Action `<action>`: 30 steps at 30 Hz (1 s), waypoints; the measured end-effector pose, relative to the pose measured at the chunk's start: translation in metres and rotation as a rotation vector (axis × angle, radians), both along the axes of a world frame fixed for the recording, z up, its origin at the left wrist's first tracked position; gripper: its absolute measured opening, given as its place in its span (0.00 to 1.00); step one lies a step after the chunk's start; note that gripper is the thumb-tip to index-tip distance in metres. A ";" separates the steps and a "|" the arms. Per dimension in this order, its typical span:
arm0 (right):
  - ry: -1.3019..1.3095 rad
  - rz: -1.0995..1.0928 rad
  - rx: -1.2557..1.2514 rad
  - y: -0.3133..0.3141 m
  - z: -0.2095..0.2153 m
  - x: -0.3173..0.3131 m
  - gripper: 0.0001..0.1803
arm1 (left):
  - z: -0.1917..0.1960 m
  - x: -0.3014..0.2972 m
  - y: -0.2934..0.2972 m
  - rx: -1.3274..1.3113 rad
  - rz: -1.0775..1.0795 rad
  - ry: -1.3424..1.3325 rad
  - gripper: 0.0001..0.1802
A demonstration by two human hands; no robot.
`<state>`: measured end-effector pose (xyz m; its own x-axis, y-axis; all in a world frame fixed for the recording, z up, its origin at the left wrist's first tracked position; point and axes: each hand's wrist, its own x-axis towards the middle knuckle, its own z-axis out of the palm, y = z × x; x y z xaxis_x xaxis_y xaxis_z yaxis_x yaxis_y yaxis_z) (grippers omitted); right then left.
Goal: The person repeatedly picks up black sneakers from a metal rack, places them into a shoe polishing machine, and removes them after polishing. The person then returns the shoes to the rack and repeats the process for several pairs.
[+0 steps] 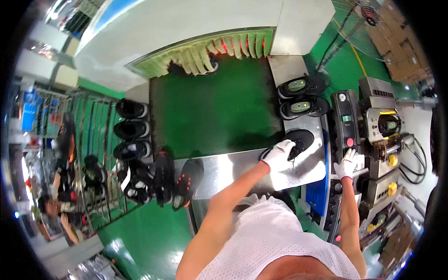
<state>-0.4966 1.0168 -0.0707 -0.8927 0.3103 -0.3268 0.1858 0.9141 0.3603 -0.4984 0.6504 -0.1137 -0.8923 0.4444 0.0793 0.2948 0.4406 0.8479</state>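
My left hand (279, 157), in a white glove, is closed on a black shoe (301, 139). Its fingers reach into the shoe's opening, and the shoe rests on a shiny metal ledge (219, 171) in front of me. My right hand (346, 164), also gloved, lies with fingers stretched out on the dark control panel (344, 119) of a machine at the right, just below a red button (350, 142). Two more black shoes (303, 107) with pale green inserts stand beyond the held one. Another shoe (388, 124) sits clamped in the machine.
A green conveyor belt (210, 112) runs from a white housing with a strip curtain (233, 46); a shoe (212, 67) shows under the strips. Several dark shoes (132, 129) line the left side. A wire rack (100, 186) stands farther left, a fan (368, 16) at far right.
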 end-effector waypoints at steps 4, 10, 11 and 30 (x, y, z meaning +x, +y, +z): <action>0.496 0.022 -0.309 -0.008 0.007 0.049 0.53 | -0.031 -0.037 -0.126 0.165 0.310 -0.185 0.23; 0.286 -0.235 -0.314 -0.102 0.022 0.191 0.45 | -0.113 -0.162 -0.380 -0.701 0.898 -0.141 0.28; 0.164 -0.363 -0.304 -0.104 0.015 0.219 0.47 | -0.121 -0.192 -0.417 -0.724 0.912 0.002 0.32; 0.022 -0.918 -0.483 -0.174 0.018 0.277 0.36 | -0.082 -0.349 -0.463 -0.977 0.367 0.379 0.12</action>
<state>-0.2191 0.8423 -0.0522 -0.3862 0.7142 -0.5837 0.8858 0.4637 -0.0189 -0.8473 0.1871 -0.1961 -0.9747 0.1781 0.1347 0.1757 0.9840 -0.0296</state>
